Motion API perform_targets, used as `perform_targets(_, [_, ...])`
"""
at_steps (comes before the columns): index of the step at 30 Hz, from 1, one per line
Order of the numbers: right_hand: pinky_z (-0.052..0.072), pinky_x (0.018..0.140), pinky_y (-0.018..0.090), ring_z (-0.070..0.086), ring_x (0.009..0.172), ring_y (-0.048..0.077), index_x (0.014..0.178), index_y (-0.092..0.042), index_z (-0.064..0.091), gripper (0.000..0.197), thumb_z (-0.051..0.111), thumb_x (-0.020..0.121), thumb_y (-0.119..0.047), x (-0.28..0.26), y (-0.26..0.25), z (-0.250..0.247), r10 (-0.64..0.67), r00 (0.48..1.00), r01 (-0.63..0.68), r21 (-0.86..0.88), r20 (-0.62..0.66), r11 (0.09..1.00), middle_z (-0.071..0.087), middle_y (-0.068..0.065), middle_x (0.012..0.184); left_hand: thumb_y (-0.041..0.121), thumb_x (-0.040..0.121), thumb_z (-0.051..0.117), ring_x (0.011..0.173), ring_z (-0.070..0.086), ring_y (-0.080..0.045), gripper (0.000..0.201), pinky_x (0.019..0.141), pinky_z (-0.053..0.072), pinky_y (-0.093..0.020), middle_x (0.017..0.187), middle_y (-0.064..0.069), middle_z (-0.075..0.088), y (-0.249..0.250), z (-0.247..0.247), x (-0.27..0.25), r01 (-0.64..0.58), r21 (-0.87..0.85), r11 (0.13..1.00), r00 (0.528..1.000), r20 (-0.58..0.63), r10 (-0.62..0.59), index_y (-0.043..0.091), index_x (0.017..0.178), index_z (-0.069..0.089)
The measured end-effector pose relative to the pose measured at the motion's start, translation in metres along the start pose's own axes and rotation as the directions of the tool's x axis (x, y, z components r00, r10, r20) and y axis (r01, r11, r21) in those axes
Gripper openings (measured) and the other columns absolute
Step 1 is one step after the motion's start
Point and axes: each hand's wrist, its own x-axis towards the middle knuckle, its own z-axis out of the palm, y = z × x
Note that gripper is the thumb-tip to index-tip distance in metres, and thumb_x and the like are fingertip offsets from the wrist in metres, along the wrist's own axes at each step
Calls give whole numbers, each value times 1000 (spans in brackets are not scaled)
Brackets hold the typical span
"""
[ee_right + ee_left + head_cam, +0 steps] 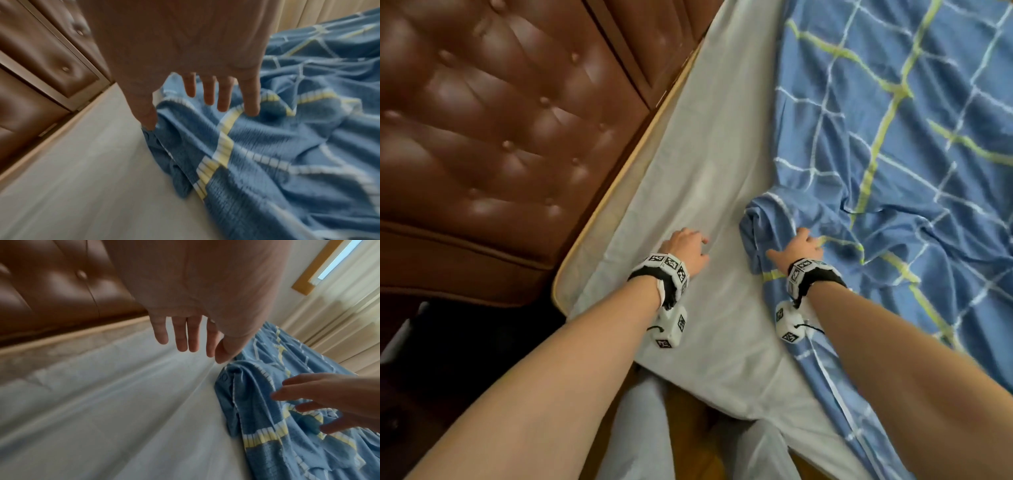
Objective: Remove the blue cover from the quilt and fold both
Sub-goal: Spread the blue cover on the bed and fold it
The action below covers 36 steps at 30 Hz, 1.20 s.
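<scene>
The blue cover (893, 154) with white and yellow lines lies rumpled over the right of the bed, its bunched corner (760, 222) nearest my hands. My right hand (799, 248) is open, fingers spread, its fingertips (252, 112) touching the cover (267, 154) beside that corner. My left hand (686, 250) is open with straight fingers (183, 339) just above the white sheet (102, 402), left of the cover's corner (242, 386). The right hand (329, 400) also shows in the left wrist view. The quilt cannot be made out apart from the white fabric.
A brown tufted leather headboard (500, 120) stands along the bed's left side. The bed's tan edge (619, 178) runs beside it. The white sheet (705, 154) covers the strip between headboard and cover. My legs (640, 428) stand at the bed's near edge. Curtains (339, 313) hang beyond the bed.
</scene>
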Motion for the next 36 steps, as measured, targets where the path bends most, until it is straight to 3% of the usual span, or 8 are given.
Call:
perform_targets(7, [44,69,35,61,89,38,95,-14,59,13,51,86,-20,50,7,48,-94,995,97,92,-44,991,63,13,87,35,90,60,125,49,-27,70,97,43,-41,147,-4,32,-4,60,50,-46,7,999,999,29,46,24,150,25])
perform_targets(12, [39,70,34,57,86,35,67,-10,50,25,49,91,-18,10,21,-2,-132,987,154,349,-86,924,60,15,87,50,71,77,146,19,-31,117,113,28,-46,162,-10,1,50,30,55,-279,155,948,948,-115,298,24,155,0])
perform_targets(15, [41,72,35,59,86,35,74,-6,60,27,42,81,-24,-29,26,-50,-139,986,165,454,-91,875,66,20,85,57,65,77,149,5,-26,104,117,16,-49,162,-3,-4,101,-4,43,-451,198,870,880,-65,471,32,151,23])
perform_targets(18, [49,73,39,59,78,32,77,0,64,36,37,70,-23,-72,28,-96,-151,974,220,549,-168,806,65,20,77,44,74,71,139,34,-22,56,110,29,-40,148,-3,40,145,-35,19,-502,158,850,863,35,503,30,125,54])
perform_targets(21, [41,71,28,57,79,23,84,-1,71,43,37,66,-21,-117,31,-142,-45,957,222,630,-285,745,66,12,79,27,85,60,109,60,-31,22,85,45,-38,112,-7,65,165,-66,-8,-468,196,862,882,38,470,24,107,56])
perform_targets(28, [42,58,34,48,61,17,65,-16,53,38,62,73,-52,-196,44,-192,43,958,180,708,-285,683,48,-6,58,10,84,56,96,62,-29,16,76,50,-39,111,-3,55,150,-166,-71,-373,278,885,835,-317,451,23,93,62])
perform_targets(33, [56,61,28,65,80,13,110,-34,60,61,78,63,-68,-243,22,-193,-245,947,320,546,-208,774,66,-13,89,11,88,49,96,65,-26,24,82,42,-36,110,-2,64,119,-226,-132,-193,488,851,769,-464,440,21,97,69])
perform_targets(36, [51,67,31,62,75,19,94,-26,67,30,74,79,-51,-267,1,-193,-404,892,449,314,-200,837,66,-1,80,13,91,45,92,67,-21,26,86,38,-34,98,-2,69,87,-240,-177,-1,587,809,778,-508,370,19,94,70])
